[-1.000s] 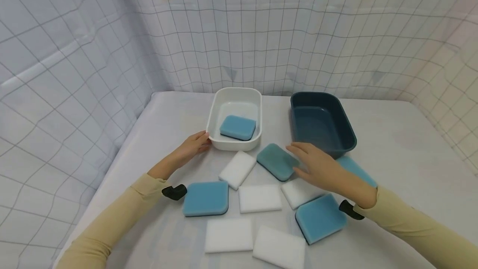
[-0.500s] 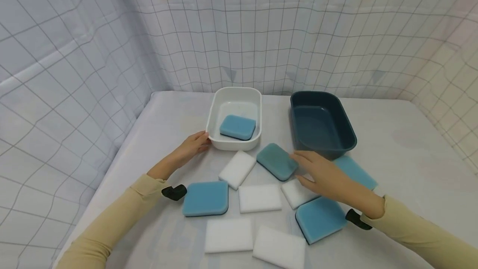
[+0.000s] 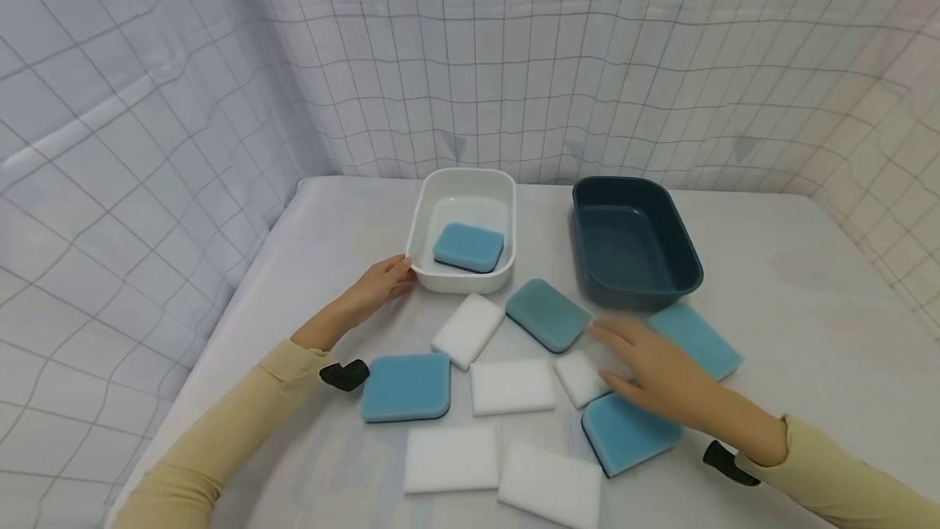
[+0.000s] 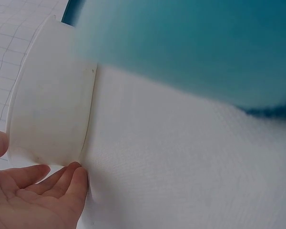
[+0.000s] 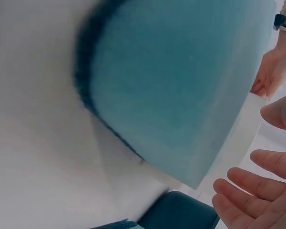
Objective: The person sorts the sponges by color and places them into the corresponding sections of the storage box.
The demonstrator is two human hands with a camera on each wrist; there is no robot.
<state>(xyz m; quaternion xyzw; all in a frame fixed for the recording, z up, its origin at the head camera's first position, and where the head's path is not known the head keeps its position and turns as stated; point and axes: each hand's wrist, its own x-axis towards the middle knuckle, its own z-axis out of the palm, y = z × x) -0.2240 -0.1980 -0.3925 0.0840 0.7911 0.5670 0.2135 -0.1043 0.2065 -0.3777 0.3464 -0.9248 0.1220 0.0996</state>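
My left hand (image 3: 378, 292) holds the near left corner of a white plastic tub (image 3: 463, 284). In the left wrist view the thumb lies at its rim and the fingertips at its lower edge. One blue scrub sponge (image 3: 468, 246) lies inside that tub. My right hand (image 3: 654, 362) hovers with loosely spread, empty fingers (image 5: 250, 183), beside a greenish-blue sponge (image 3: 545, 315). Beneath it are a small white sponge (image 3: 578, 380), partly hidden, a blue sponge with a dark underside (image 3: 627, 435), and a lighter blue sponge (image 3: 698, 341).
A dark teal tub (image 3: 635, 255) stands at the back right, nothing visible inside. Another blue sponge (image 3: 406, 386) lies near the left wrist. Several white sponges (image 3: 512, 387) are spread over the front of the white table (image 3: 330, 464). Grid-patterned fabric (image 3: 470, 55) encloses the back and sides.
My right hand has drawn back toward me and to the right, away from the dark tub and the greenish-blue sponge, uncovering more of it. The left hand has stayed at the white tub.
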